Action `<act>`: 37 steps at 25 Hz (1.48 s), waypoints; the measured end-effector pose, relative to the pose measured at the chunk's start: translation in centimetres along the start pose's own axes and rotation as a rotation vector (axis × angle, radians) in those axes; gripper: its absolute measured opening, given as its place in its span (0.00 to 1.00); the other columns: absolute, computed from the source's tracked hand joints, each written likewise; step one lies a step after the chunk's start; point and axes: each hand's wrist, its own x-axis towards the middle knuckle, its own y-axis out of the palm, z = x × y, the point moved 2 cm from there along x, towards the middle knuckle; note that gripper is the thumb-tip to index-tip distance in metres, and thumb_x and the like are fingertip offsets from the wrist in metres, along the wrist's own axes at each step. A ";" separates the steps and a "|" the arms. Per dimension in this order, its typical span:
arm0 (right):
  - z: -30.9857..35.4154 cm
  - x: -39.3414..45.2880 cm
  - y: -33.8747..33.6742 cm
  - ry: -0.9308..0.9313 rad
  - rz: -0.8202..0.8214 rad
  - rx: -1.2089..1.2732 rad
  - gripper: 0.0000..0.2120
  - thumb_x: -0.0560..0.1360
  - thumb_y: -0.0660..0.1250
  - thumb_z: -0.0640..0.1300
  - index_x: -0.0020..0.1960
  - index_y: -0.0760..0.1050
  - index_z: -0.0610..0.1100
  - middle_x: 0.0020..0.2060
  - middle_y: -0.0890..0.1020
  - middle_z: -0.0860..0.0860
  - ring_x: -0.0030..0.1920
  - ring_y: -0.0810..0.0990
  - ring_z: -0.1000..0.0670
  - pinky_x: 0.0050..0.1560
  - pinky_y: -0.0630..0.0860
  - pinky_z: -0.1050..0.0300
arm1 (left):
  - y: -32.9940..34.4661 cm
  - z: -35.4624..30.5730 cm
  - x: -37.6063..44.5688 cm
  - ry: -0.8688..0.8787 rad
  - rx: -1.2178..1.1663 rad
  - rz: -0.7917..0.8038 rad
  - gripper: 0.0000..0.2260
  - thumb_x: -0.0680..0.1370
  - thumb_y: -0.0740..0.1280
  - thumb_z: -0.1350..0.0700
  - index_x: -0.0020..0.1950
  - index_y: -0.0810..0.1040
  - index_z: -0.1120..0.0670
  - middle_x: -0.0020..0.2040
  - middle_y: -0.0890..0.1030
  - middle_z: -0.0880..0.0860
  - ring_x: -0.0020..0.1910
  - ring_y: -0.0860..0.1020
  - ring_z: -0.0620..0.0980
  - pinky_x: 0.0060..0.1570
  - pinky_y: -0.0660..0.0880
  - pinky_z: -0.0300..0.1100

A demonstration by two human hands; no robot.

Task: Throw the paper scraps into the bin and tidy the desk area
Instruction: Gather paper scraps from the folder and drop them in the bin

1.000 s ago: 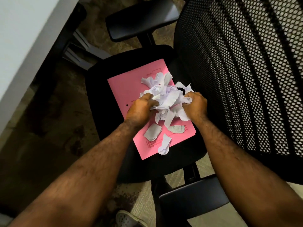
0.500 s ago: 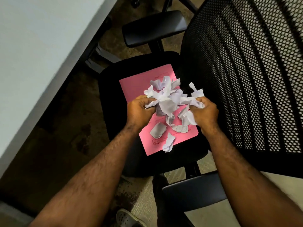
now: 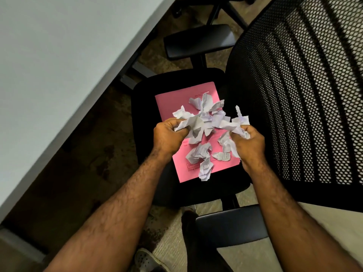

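Both hands — left (image 3: 169, 134), right (image 3: 248, 143) — clench the scraps (image 3: 208, 120) above the folder (image 3: 169, 103); best squeeze them into one wad before lifting — three strays (image 3: 198, 154) remain.

A pale desk (image 3: 59, 65) fills the upper left. A black mesh-backed chair (image 3: 294, 85) occupies the centre and right, over mottled brown carpet (image 3: 82, 163).

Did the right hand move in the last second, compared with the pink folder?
Yes. The right hand shifted rightward, off the right edge of the pink folder toward the mesh backrest, holding paper scraps.
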 end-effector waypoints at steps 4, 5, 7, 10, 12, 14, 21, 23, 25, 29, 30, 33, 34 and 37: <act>0.7 -2.2 1.3 -0.069 0.085 -0.087 0.09 0.71 0.75 0.41 0.45 0.80 0.53 0.43 0.85 0.51 0.45 0.85 0.48 0.46 0.83 0.46 | -1.7 0.6 -1.4 0.010 -0.028 -0.048 0.08 0.71 0.75 0.62 0.43 0.84 0.48 0.51 0.84 0.52 0.45 0.84 0.53 0.44 0.82 0.54; 0.9 -3.0 2.0 -0.090 0.117 -0.122 0.09 0.71 0.75 0.41 0.44 0.80 0.54 0.43 0.85 0.50 0.45 0.85 0.47 0.47 0.83 0.45 | -2.4 1.0 -1.9 0.018 -0.032 -0.068 0.07 0.71 0.75 0.62 0.44 0.84 0.50 0.50 0.84 0.52 0.46 0.83 0.51 0.47 0.82 0.51; 1.0 -4.7 3.8 -0.131 0.185 -0.193 0.09 0.71 0.74 0.42 0.43 0.79 0.54 0.43 0.85 0.49 0.45 0.84 0.45 0.47 0.83 0.44 | -4.3 2.1 -3.3 0.025 -0.031 -0.113 0.07 0.70 0.75 0.62 0.46 0.85 0.55 0.50 0.84 0.53 0.47 0.83 0.49 0.49 0.81 0.47; 0.9 -7.9 7.0 -0.210 0.281 -0.286 0.08 0.71 0.73 0.43 0.41 0.77 0.54 0.40 0.83 0.50 0.43 0.83 0.45 0.44 0.81 0.50 | -8.0 4.5 -5.8 0.000 -0.036 -0.199 0.07 0.70 0.75 0.63 0.48 0.85 0.57 0.50 0.84 0.53 0.48 0.83 0.50 0.51 0.80 0.48; 0.7 -10.1 9.0 -0.256 0.337 -0.328 0.06 0.71 0.73 0.44 0.40 0.78 0.53 0.38 0.82 0.52 0.40 0.81 0.47 0.40 0.78 0.54 | -10.5 6.0 -7.8 -0.025 -0.064 -0.257 0.07 0.70 0.75 0.63 0.48 0.85 0.58 0.51 0.84 0.54 0.49 0.83 0.51 0.53 0.80 0.49; 0.1 -13.3 11.2 -0.297 0.403 -0.363 0.09 0.71 0.73 0.44 0.39 0.78 0.57 0.37 0.82 0.55 0.39 0.80 0.49 0.38 0.77 0.56 | -13.6 7.8 -10.6 -0.035 -0.102 -0.330 0.07 0.70 0.75 0.63 0.48 0.84 0.58 0.50 0.84 0.54 0.49 0.82 0.51 0.52 0.80 0.47; -5.3 -26.4 17.2 -0.462 0.660 -0.546 0.03 0.71 0.73 0.42 0.43 0.80 0.48 0.44 0.85 0.47 0.47 0.83 0.44 0.49 0.80 0.46 | -24.7 16.5 -24.4 -0.033 -0.221 -0.596 0.11 0.69 0.76 0.65 0.46 0.83 0.50 0.42 0.80 0.38 0.40 0.79 0.31 0.43 0.76 0.28; -8.2 -31.4 18.8 -0.510 0.728 -0.627 0.04 0.70 0.74 0.43 0.42 0.80 0.50 0.43 0.85 0.49 0.46 0.83 0.46 0.47 0.80 0.51 | -27.6 19.9 -29.4 -0.067 -0.273 -0.683 0.10 0.69 0.75 0.65 0.45 0.84 0.51 0.42 0.80 0.36 0.40 0.79 0.31 0.43 0.75 0.28; -12.2 -37.1 20.4 -0.524 0.841 -0.689 0.04 0.71 0.74 0.43 0.44 0.81 0.49 0.44 0.85 0.48 0.46 0.83 0.45 0.48 0.80 0.50 | -30.3 24.0 -34.9 -0.097 -0.319 -0.790 0.11 0.69 0.75 0.65 0.43 0.84 0.49 0.41 0.80 0.37 0.39 0.79 0.31 0.42 0.74 0.28; -20.9 -47.2 23.1 -0.504 1.045 -0.780 0.08 0.71 0.73 0.40 0.50 0.81 0.42 0.47 0.85 0.45 0.48 0.83 0.44 0.49 0.81 0.49 | -33.7 33.1 -44.5 -0.230 -0.373 -0.976 0.09 0.69 0.76 0.62 0.49 0.84 0.57 0.46 0.82 0.44 0.44 0.80 0.39 0.47 0.76 0.32; -23.6 -49.8 23.8 -0.516 1.109 -0.807 0.08 0.72 0.73 0.40 0.50 0.80 0.41 0.47 0.85 0.45 0.48 0.83 0.44 0.51 0.80 0.48 | -34.4 35.8 -47.0 -0.266 -0.392 -1.029 0.10 0.69 0.76 0.61 0.50 0.84 0.58 0.46 0.81 0.44 0.45 0.80 0.38 0.47 0.75 0.29; -31.6 -56.4 25.7 -0.528 1.277 -0.873 0.06 0.72 0.73 0.37 0.48 0.81 0.39 0.45 0.85 0.44 0.44 0.83 0.47 0.45 0.79 0.59 | -36.0 44.5 -53.3 -0.384 -0.482 -1.159 0.11 0.70 0.76 0.59 0.51 0.83 0.56 0.46 0.82 0.44 0.46 0.80 0.40 0.46 0.75 0.29; -34.4 -58.2 26.3 -0.530 1.320 -0.902 0.05 0.72 0.73 0.37 0.47 0.81 0.39 0.44 0.85 0.44 0.42 0.82 0.49 0.40 0.76 0.65 | -36.2 47.7 -55.1 -0.423 -0.503 -1.194 0.12 0.70 0.76 0.59 0.52 0.83 0.56 0.47 0.83 0.45 0.48 0.81 0.42 0.48 0.77 0.33; -42.1 -61.7 28.2 -0.560 1.415 -1.010 0.04 0.71 0.73 0.39 0.43 0.79 0.45 0.42 0.84 0.47 0.41 0.80 0.49 0.41 0.75 0.61 | -36.3 56.2 -58.2 -0.537 -0.526 -1.300 0.14 0.70 0.77 0.57 0.55 0.82 0.54 0.50 0.83 0.46 0.48 0.81 0.42 0.45 0.76 0.33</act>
